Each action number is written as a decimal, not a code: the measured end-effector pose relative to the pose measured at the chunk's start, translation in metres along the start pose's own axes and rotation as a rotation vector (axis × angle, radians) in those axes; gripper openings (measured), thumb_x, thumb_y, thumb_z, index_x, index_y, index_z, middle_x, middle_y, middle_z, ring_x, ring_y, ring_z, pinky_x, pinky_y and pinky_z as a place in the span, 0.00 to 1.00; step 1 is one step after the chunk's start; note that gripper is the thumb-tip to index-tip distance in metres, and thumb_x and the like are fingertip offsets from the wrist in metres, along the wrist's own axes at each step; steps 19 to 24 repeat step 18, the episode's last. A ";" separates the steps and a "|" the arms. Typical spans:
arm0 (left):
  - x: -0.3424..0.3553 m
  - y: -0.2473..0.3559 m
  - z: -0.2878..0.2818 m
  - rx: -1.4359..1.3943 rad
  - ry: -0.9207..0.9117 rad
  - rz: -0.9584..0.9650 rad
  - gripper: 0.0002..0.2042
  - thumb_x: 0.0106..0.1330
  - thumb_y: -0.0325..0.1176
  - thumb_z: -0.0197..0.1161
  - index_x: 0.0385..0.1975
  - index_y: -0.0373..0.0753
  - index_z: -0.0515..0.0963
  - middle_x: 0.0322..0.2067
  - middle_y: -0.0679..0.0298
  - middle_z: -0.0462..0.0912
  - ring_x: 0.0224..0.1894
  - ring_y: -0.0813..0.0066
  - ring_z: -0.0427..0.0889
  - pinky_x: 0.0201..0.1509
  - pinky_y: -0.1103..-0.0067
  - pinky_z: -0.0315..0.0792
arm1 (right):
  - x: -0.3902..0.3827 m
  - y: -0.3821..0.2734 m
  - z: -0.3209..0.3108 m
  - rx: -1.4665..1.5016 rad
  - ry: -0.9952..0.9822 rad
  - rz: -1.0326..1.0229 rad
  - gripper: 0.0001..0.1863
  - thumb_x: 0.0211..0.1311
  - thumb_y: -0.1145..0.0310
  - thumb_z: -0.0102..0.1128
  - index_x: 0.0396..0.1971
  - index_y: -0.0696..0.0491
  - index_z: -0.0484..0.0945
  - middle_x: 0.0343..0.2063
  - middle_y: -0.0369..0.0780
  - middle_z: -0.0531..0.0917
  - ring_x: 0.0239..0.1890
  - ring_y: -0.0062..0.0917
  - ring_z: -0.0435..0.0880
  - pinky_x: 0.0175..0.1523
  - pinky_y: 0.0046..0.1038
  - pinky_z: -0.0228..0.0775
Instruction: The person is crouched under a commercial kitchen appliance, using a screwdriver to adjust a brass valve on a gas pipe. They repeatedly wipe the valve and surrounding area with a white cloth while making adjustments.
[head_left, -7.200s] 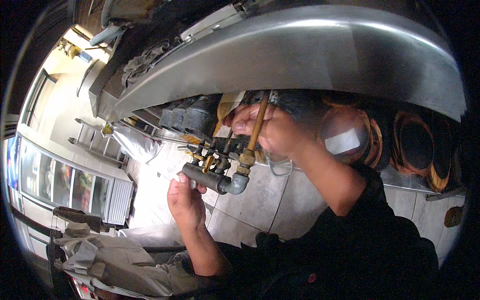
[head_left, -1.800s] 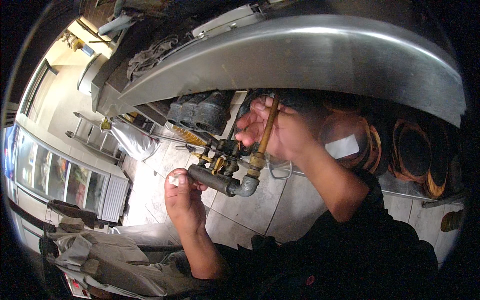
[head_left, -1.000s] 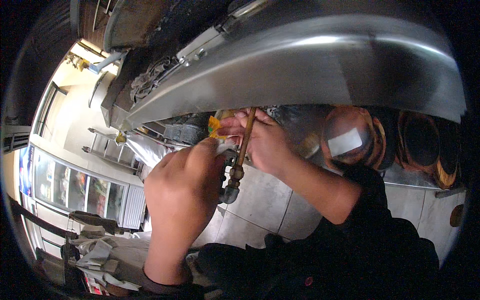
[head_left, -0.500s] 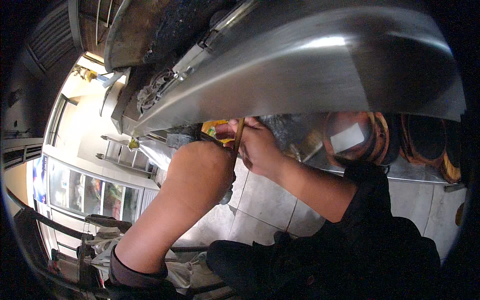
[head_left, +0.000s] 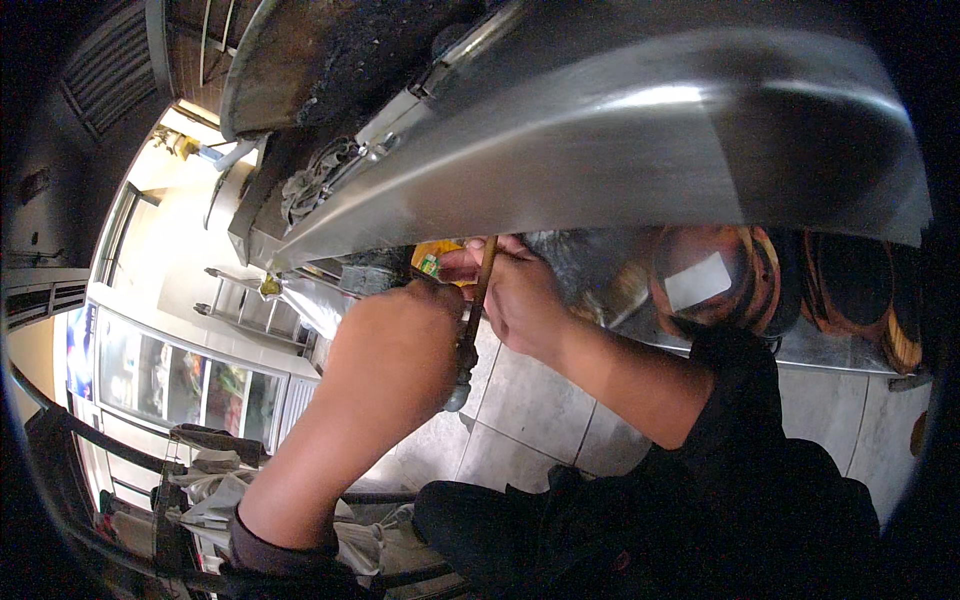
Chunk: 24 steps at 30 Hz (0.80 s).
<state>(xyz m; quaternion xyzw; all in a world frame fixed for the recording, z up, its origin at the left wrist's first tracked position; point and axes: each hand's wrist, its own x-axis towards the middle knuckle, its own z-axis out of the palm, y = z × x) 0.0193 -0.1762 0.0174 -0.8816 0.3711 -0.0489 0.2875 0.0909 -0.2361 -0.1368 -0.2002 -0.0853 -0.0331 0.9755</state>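
Observation:
My left hand (head_left: 405,335) is closed, its back toward me; the fingers and whatever they grip are hidden. Right beside it runs a thin brown pipe-like rod (head_left: 485,275), with a dark knobby fitting (head_left: 462,375) and a greyish rounded end low down. Behind the rod's upper part is my right hand (head_left: 525,295), fingers curled and pointing left under the counter edge. What those fingers hold, if anything, cannot be made out. Close to their tips shows a yellow package with green marks (head_left: 430,258). A dark blocky part (head_left: 372,275) sits left of it.
A curved stainless-steel counter front (head_left: 600,150) overhangs both hands. Round wood-rimmed dark plates (head_left: 765,285) stand on a lower shelf at right, one bearing a white card (head_left: 699,282). Below are grey floor tiles (head_left: 540,400). A glass-door fridge (head_left: 165,375) stands at far left.
My left hand has turned slightly, and more of the fitting beside it shows. The right hand stays almost in place. The whole view has shifted a little.

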 end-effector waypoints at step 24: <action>-0.093 -0.001 0.158 -2.279 0.938 -0.599 0.15 0.64 0.33 0.53 0.47 0.36 0.65 0.39 0.57 0.76 0.38 0.65 0.79 0.43 0.71 0.76 | 0.019 0.009 -0.012 -0.417 0.144 -0.147 0.12 0.61 0.61 0.50 0.40 0.52 0.69 0.35 0.42 0.80 0.35 0.32 0.80 0.41 0.33 0.68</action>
